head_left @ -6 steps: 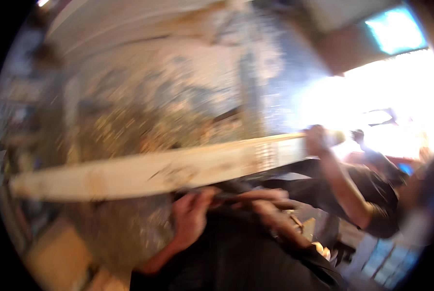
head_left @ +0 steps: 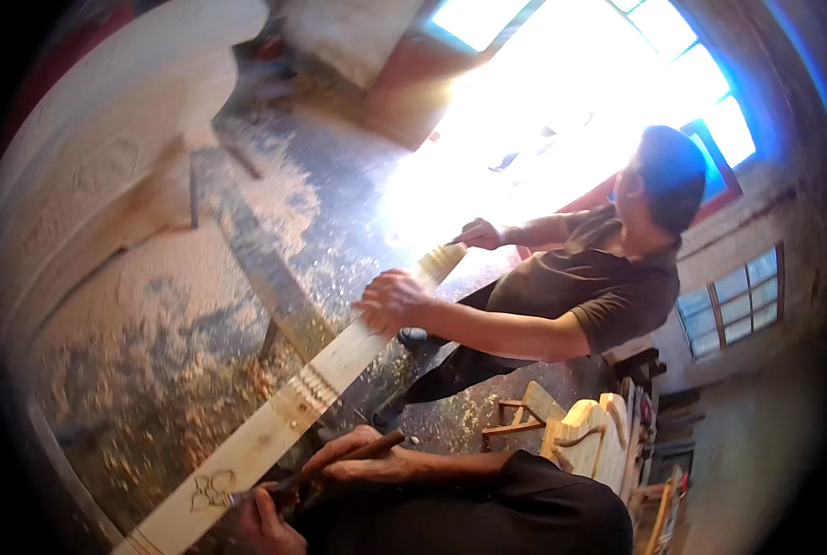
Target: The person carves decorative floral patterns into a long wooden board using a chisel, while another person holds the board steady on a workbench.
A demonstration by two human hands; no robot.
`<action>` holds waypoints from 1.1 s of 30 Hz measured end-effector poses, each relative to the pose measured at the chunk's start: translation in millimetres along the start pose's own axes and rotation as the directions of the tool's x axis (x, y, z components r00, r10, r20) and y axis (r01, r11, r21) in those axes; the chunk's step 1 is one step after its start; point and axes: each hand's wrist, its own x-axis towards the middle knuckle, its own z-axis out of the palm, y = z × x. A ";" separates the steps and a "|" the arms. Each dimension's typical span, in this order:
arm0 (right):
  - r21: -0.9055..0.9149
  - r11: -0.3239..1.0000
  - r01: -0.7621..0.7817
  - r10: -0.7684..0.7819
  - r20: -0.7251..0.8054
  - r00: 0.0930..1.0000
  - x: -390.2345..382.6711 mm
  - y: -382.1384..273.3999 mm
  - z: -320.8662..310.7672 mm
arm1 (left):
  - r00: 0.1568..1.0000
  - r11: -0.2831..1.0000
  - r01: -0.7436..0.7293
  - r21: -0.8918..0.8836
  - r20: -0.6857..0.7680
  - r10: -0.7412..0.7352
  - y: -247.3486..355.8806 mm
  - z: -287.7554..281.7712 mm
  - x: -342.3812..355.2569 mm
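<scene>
A long pale wooden board [head_left: 256,439] runs diagonally from the lower left toward the bright opening. Dark drawn outlines mark its near part, and a row of short marks crosses its middle. My right hand [head_left: 367,460] is closed round the dark wooden handle of a slim tool that looks like a chisel [head_left: 376,446]. Lower down, my left hand [head_left: 271,525] closes round the same tool near its metal end, which is at the board's edge beside the drawn outline. Whether that end touches the wood, I cannot tell.
Across from me a person [head_left: 561,287] in a dark shirt has one hand [head_left: 395,301] on the board and another near its far end. A narrow beam [head_left: 256,250] stands beyond the board. Wood shavings [head_left: 154,416] cover the floor; a small wooden stool [head_left: 524,413] stands right.
My view has swung to the right and sharpened. The board now slants across the lower left instead of lying nearly level. Both my hands stay on the tool.
</scene>
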 end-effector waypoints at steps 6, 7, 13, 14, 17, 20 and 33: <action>0.246 0.963 0.111 -0.092 -0.086 0.992 -14.3 9.8 6.8 | 0.985 0.909 0.147 -0.391 -0.022 -0.169 -9.7 32.2 -23.3; 0.273 0.956 0.106 -0.086 -0.084 0.993 -14.4 10.4 6.6 | 0.984 0.905 0.165 -0.392 0.001 -0.179 -6.7 26.2 -19.3; 0.279 0.950 0.138 -0.114 -0.102 0.988 -16.4 7.4 1.8 | 0.997 0.962 0.036 -0.270 -0.050 -0.051 -18.8 35.7 -12.2; 0.294 0.943 0.155 -0.130 -0.101 0.986 -15.0 9.0 1.2 | 0.997 0.988 -0.031 -0.152 -0.075 0.020 -19.8 32.8 -6.5; 0.301 0.937 0.178 -0.156 -0.094 0.983 -12.2 5.1 -2.3 | 0.975 0.814 0.158 -0.559 -0.042 -0.218 -1.7 31.0 1.4; 0.327 0.919 0.221 -0.208 -0.073 0.975 1.1 9.7 -2.7 | 0.969 0.839 0.161 -0.520 -0.076 -0.234 -13.8 39.7 -1.8; 0.425 0.846 0.323 -0.183 -0.337 0.924 22.8 4.3 13.8 | 0.965 0.797 0.260 -0.546 0.118 -0.234 -45.7 -82.4 -27.6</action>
